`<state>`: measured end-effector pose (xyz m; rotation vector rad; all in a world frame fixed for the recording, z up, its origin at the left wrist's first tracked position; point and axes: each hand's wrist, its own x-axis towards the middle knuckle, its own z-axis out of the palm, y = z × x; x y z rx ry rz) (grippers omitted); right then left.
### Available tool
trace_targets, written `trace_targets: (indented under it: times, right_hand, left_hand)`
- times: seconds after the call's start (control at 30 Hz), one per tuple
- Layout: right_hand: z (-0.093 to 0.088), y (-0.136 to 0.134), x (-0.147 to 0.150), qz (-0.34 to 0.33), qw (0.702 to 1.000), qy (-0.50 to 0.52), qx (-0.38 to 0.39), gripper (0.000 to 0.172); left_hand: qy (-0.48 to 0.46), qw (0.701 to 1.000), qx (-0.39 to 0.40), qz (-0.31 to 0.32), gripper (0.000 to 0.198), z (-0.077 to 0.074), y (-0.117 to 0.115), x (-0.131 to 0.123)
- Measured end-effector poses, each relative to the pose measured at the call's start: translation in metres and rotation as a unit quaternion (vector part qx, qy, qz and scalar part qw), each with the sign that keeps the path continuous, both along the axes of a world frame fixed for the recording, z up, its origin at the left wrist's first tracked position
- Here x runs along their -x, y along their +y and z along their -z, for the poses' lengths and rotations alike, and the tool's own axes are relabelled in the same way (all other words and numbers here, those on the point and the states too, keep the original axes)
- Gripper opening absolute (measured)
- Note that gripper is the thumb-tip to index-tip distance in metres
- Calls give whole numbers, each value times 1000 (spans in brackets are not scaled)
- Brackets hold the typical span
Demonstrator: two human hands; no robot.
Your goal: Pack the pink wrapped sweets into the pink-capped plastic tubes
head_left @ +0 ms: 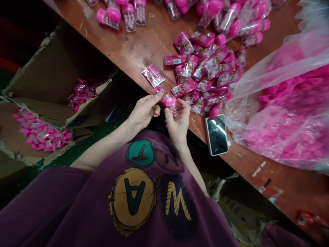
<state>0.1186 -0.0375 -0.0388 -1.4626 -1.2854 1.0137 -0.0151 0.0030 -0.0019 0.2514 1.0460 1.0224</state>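
Both my hands hold one small pink-capped candy tube (167, 99) at the table's near edge. My left hand (144, 111) pinches its wrapper end with thumb and forefinger. My right hand (178, 120) curls round the tube's capped end from below. A loose pink wrapper (153, 75) lies flat on the wooden table (144, 44) just beyond my fingers. A heap of wrapped pink tubes (205, 72) sits to the right of it.
A phone (216, 134) lies face up by my right hand. A large clear bag of pink parts (290, 113) fills the right side. Unwrapped pink-capped tubes (123, 13) lie at the far edge. An open cardboard box (53, 75) with wrapped tubes stands on the left.
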Motion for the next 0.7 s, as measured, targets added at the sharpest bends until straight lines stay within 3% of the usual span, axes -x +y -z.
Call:
trace_targets:
  times: [0.17,0.3,0.43,0.53,0.7]
  right_hand:
    - [-5,-2,2,-26,999,-10,-20,51]
    - [-12,-2,3,-38,998,-44,-23,47]
    - [-11,-2,1,-48,995,82,33,48]
    - [-9,-3,-3,-73,973,196,99,50]
    - [-4,-3,-8,-94,968,211,97,50]
  left_hand:
    - [-15,999,-17,32,21,1,-2,1]
    - [-43,997,-17,59,22,3,-1,1]
    - [-45,994,-11,98,30,6,1,6]
    - [-40,996,-30,76,32,6,3,10]
    - [-20,995,-16,95,35,5,2,8]
